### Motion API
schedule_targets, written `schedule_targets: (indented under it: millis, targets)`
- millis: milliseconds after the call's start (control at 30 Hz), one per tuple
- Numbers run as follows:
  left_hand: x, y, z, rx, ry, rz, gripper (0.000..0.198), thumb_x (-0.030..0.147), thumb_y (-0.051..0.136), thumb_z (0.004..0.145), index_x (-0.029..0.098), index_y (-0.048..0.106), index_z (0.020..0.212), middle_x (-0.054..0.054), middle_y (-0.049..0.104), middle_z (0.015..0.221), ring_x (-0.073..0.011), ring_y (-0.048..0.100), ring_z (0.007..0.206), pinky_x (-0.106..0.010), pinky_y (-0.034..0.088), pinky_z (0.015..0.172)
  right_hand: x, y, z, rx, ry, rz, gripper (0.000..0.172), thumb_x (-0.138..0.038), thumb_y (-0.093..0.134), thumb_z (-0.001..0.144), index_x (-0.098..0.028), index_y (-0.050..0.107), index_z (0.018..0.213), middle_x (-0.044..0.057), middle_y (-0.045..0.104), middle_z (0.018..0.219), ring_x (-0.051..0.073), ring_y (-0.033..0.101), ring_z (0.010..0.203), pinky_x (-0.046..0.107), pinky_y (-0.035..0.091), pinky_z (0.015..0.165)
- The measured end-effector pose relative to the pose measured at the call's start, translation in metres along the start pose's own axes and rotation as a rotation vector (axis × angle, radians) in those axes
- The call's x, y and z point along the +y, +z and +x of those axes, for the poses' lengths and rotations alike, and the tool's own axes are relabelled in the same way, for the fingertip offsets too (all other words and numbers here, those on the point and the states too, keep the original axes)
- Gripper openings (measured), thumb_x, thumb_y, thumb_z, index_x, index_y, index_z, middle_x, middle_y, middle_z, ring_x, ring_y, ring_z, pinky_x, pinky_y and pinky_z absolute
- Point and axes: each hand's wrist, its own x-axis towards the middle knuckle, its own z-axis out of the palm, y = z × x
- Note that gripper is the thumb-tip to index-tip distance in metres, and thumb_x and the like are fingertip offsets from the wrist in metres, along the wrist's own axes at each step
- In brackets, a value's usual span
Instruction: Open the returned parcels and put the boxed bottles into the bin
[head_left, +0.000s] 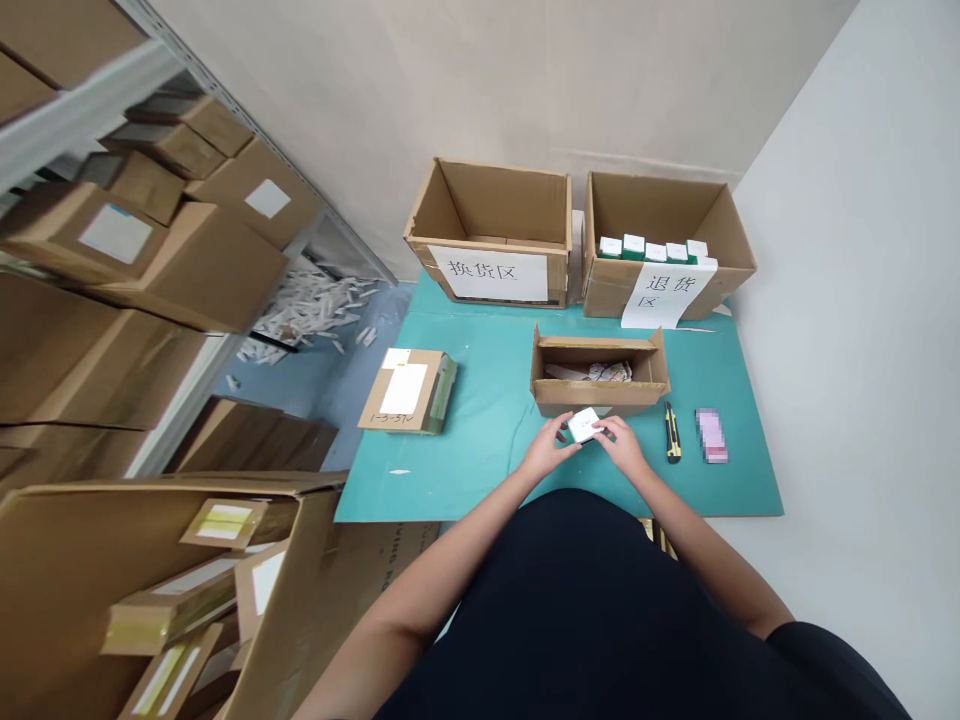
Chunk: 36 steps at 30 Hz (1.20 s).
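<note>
A small white box [584, 425] is held between my two hands, just in front of an opened cardboard carton. My left hand [550, 446] grips its left side and my right hand [619, 443] grips its right side, fingers closed on the edges. The open carton [600, 399] stands on the green table with its flaps up; some crumpled, patterned material [610, 372] lies inside. To the right of my right hand lies a yellow and black utility knife [672, 432]. Beyond it is a pink item [712, 436], blurred out.
Two large cardboard boxes with paper signs stand at the back: the left box [562, 268] and the right box [600, 298], which holds several white and green small boxes [634, 247]. A taped parcel [405, 391] sits at left. A big carton of parcels [315, 560] and loaded shelves [157, 440] flank the table.
</note>
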Motion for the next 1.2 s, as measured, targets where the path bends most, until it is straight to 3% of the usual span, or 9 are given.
schedule_targets:
  millis: [133, 267, 500, 700, 867, 1000, 1100, 1200]
  targets:
    - [0.006, -0.003, -0.007, -0.016, 0.058, 0.147, 0.052, 0.036, 0.071, 0.084, 0.026, 0.058, 0.133, -0.009, 0.055, 0.135, -0.0216, 0.065, 0.108, -0.035, 0.058, 0.088, 0.007, 0.004, -0.007, 0.028, -0.021, -0.070, 0.017, -0.030, 0.063, 0.087, -0.024, 0.075, 0.098, 0.007, 0.068, 0.097, 0.024, 0.065, 0.091, 0.040, 0.055, 0.085]
    - [0.009, -0.001, -0.005, 0.020, 0.145, 0.277, 0.040, 0.034, 0.066, 0.089, 0.025, 0.061, 0.128, -0.010, 0.048, 0.151, -0.0263, 0.055, 0.133, -0.040, 0.051, 0.106, 0.009, 0.008, -0.009, 0.059, -0.013, -0.073, 0.018, -0.031, 0.061, 0.089, -0.025, 0.073, 0.101, 0.006, 0.066, 0.098, 0.022, 0.065, 0.083, 0.038, 0.056, 0.083]
    - [0.005, -0.006, -0.003, 0.024, 0.223, 0.426, 0.036, 0.032, 0.066, 0.088, 0.024, 0.064, 0.123, -0.011, 0.055, 0.146, -0.0285, 0.062, 0.126, -0.042, 0.053, 0.103, 0.009, 0.013, -0.008, 0.064, -0.001, -0.068, 0.018, -0.033, 0.062, 0.088, -0.024, 0.071, 0.101, 0.004, 0.061, 0.089, 0.021, 0.063, 0.079, 0.037, 0.056, 0.081]
    - [0.000, -0.005, -0.010, 0.010, 0.245, 0.366, 0.037, 0.031, 0.068, 0.087, 0.024, 0.065, 0.123, -0.012, 0.050, 0.151, -0.0284, 0.057, 0.132, -0.044, 0.050, 0.108, 0.015, 0.017, -0.013, 0.078, 0.068, 0.074, 0.020, -0.036, 0.066, 0.082, -0.024, 0.071, 0.097, 0.007, 0.062, 0.100, 0.022, 0.065, 0.090, 0.036, 0.058, 0.079]
    - [-0.009, 0.000, -0.012, -0.028, 0.223, 0.290, 0.040, 0.028, 0.070, 0.086, 0.023, 0.062, 0.125, -0.014, 0.042, 0.157, -0.0302, 0.051, 0.138, -0.048, 0.045, 0.113, 0.025, 0.025, -0.016, 0.106, 0.156, 0.229, 0.025, -0.042, 0.064, 0.082, -0.024, 0.069, 0.098, 0.009, 0.063, 0.112, 0.026, 0.066, 0.103, 0.042, 0.059, 0.086]
    - [-0.015, 0.006, -0.006, 0.013, 0.140, 0.186, 0.063, 0.024, 0.073, 0.082, 0.023, 0.049, 0.140, -0.015, 0.046, 0.155, -0.0292, 0.046, 0.143, -0.049, 0.039, 0.117, 0.031, 0.035, -0.013, 0.111, 0.215, 0.376, 0.048, -0.044, 0.070, 0.076, -0.024, 0.061, 0.119, 0.014, 0.064, 0.126, 0.029, 0.063, 0.119, 0.045, 0.057, 0.094]
    - [-0.018, 0.008, 0.001, 0.011, 0.029, 0.101, 0.082, 0.024, 0.076, 0.077, 0.024, 0.037, 0.148, -0.016, 0.048, 0.152, -0.0302, 0.046, 0.143, -0.051, 0.039, 0.117, 0.036, 0.036, -0.010, 0.053, 0.247, 0.412, 0.056, -0.043, 0.074, 0.074, -0.024, 0.058, 0.124, 0.015, 0.065, 0.130, 0.030, 0.062, 0.124, 0.049, 0.053, 0.101]
    - [-0.018, 0.009, 0.007, -0.034, -0.029, 0.034, 0.085, 0.022, 0.078, 0.071, 0.024, 0.037, 0.146, -0.016, 0.050, 0.151, -0.0315, 0.048, 0.140, -0.052, 0.043, 0.112, 0.041, 0.032, -0.006, -0.025, 0.263, 0.424, 0.061, -0.039, 0.078, 0.068, -0.024, 0.059, 0.124, 0.015, 0.063, 0.136, 0.030, 0.060, 0.128, 0.051, 0.050, 0.104]
